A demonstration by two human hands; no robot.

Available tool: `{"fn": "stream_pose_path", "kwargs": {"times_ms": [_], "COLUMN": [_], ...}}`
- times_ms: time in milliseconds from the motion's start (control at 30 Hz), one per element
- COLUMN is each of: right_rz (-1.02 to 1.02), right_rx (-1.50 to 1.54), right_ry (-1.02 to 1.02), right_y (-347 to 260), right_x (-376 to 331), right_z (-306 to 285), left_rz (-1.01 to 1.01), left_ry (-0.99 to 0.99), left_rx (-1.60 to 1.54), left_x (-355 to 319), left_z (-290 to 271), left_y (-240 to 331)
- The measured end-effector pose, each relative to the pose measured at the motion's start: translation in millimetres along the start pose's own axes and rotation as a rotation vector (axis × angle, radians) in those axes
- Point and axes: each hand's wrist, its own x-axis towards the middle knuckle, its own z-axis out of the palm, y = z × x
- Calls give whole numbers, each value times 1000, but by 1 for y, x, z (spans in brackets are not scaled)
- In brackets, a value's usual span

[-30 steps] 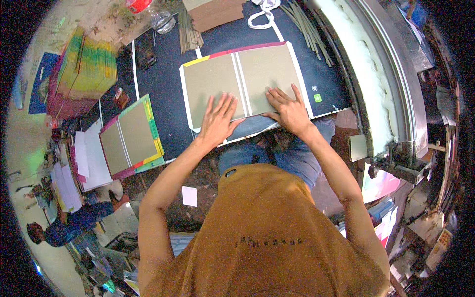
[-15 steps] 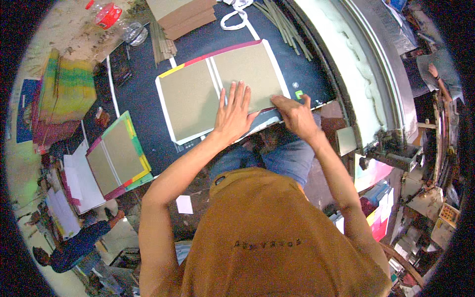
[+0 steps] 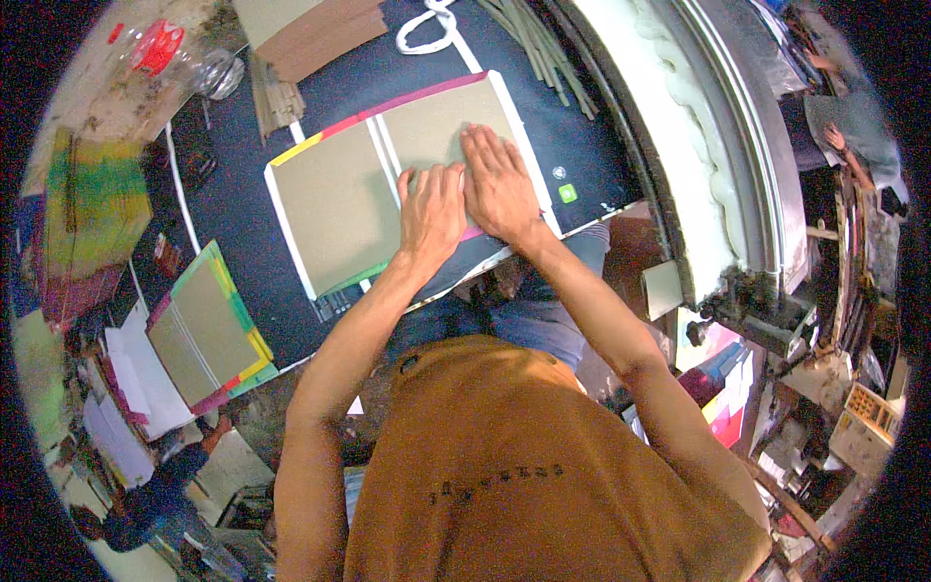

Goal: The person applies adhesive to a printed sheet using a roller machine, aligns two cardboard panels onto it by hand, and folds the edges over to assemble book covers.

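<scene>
An unfolded book cover (image 3: 330, 209) lies on the dark table: two grey-brown boards with a pale spine strip between them. Its far edge is red, yellow and maroon, and its side edges are white. Green and pink strips show along the near edge. My left hand (image 3: 433, 215) rests on the right board near that edge, fingers bent and a little apart. Beside it, my right hand (image 3: 499, 184) lies on the same board with fingers stretched out. The two hands touch or nearly touch, covering part of the near edge. I see nothing held in either hand.
A second cover (image 3: 215, 330) lies at the table's left, by white sheets (image 3: 150, 364). Stacked coloured sheets (image 3: 97, 204), a plastic bottle (image 3: 179, 53), brown boards (image 3: 315, 44) and thin strips (image 3: 543, 53) stand farther off. A long machine (image 3: 679, 126) borders the right side.
My right hand has left the cover's near right edge and moved left onto the board, beside my left hand. My left hand's fingers have bent. The near edge now shows green and pink.
</scene>
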Motion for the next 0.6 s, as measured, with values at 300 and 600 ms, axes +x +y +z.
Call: {"fn": "stream_pose_path", "kwargs": {"times_ms": [300, 600], "right_rz": [40, -41], "right_rx": [-78, 476], "right_ry": [-10, 427], "right_y": [-2, -70], "right_x": [1, 187], "right_z": [16, -104], "left_rz": [-109, -265], "left_ry": [-258, -212], "left_rx": [262, 181], "left_x": [-69, -62], "left_z": [-76, -68], "left_y": [-56, -67]}}
